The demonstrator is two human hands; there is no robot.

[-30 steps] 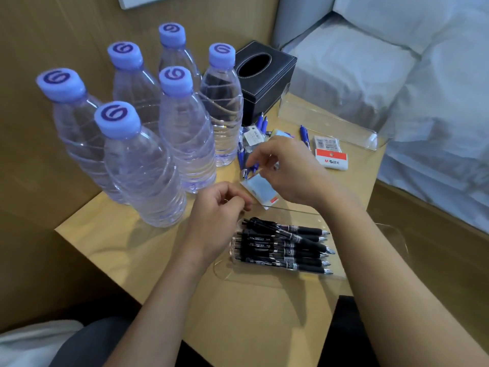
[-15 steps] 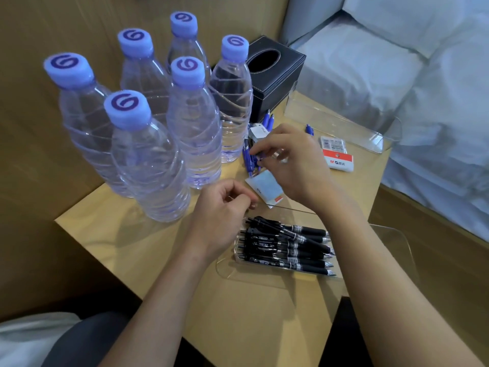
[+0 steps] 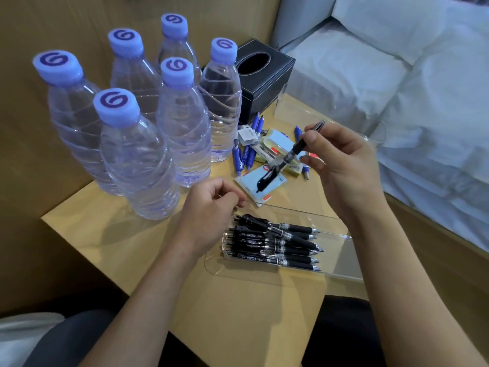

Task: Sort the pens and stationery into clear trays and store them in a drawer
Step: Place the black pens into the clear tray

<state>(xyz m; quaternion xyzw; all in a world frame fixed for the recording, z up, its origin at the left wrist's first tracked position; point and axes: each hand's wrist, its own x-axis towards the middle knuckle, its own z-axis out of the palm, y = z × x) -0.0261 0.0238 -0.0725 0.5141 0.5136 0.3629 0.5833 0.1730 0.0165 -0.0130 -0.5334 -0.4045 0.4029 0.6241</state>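
Note:
My right hand (image 3: 341, 165) pinches a black pen (image 3: 287, 157) and holds it tilted in the air above the pile of stationery. That pile has several blue pens (image 3: 246, 154), sticky-note pads (image 3: 260, 182) and an eraser. A clear tray (image 3: 336, 271) at the near side holds several black pens (image 3: 275, 245) lying side by side. My left hand (image 3: 211, 207) hovers by the tray's left end with its fingers loosely curled, holding nothing. A second clear tray (image 3: 299, 112) stands at the far edge of the table.
Several water bottles (image 3: 137, 154) with blue caps stand close together on the left of the small wooden table (image 3: 111, 239). A black tissue box (image 3: 262, 78) sits behind the pile. A bed with white bedding (image 3: 397, 88) runs along the right.
My right hand has lifted a black pen out of the stationery pile and pulled back to the right. My left hand has stayed by the tray.

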